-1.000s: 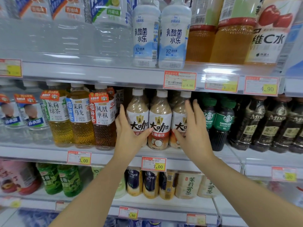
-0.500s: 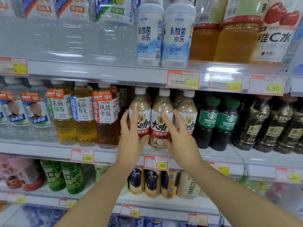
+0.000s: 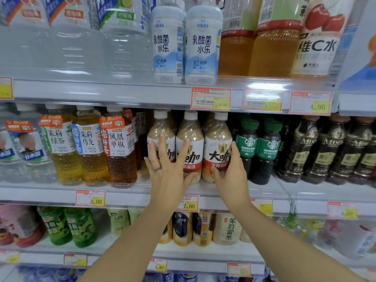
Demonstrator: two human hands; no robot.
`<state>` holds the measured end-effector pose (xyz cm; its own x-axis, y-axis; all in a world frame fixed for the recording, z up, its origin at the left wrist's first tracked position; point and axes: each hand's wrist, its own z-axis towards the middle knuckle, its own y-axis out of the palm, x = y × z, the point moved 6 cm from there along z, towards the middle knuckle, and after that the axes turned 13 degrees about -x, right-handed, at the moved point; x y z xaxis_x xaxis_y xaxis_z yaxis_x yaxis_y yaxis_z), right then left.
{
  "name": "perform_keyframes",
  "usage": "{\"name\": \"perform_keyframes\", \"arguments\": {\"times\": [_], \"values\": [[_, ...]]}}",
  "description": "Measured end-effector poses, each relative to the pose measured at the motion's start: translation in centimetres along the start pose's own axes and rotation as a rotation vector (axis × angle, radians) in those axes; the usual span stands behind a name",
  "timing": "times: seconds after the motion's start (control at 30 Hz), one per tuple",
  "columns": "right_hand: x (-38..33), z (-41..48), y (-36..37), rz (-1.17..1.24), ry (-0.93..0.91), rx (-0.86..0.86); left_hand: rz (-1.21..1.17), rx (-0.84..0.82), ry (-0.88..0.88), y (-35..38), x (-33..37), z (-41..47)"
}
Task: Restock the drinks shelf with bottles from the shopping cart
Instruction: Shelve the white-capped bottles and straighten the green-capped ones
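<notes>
Pale grey store shelving (image 3: 101,92) in stacked tiers fills the view, clear plastic strips (image 3: 262,101) along each front edge holding red-and-yellow price tags (image 3: 210,98), bright overhead light glaring off the upper strip.

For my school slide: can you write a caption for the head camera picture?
Left hand spread over two milk coffee bottles, right hand gripping the third bottle, middle shelf.

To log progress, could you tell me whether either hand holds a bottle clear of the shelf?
No: the left hand and right hand touch coffee bottles that all stand on the shelf.
</notes>
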<state>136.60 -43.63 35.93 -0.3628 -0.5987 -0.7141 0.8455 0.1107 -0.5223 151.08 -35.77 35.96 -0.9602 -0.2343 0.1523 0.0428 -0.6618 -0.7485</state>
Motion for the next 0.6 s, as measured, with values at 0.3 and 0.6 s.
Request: {"name": "perform_keyframes", "arguments": {"times": [0.3, 0.6], "values": [[-0.60, -0.14, 0.31, -0.040, 0.050, 0.105, 0.013, 0.003, -0.013, 0.08, -0.09, 0.13], [-0.97, -0.41, 0.06, -0.066, 0.060, 0.082, 0.005, 0.009, -0.018, 0.12, -0.15, 0.37]]}}
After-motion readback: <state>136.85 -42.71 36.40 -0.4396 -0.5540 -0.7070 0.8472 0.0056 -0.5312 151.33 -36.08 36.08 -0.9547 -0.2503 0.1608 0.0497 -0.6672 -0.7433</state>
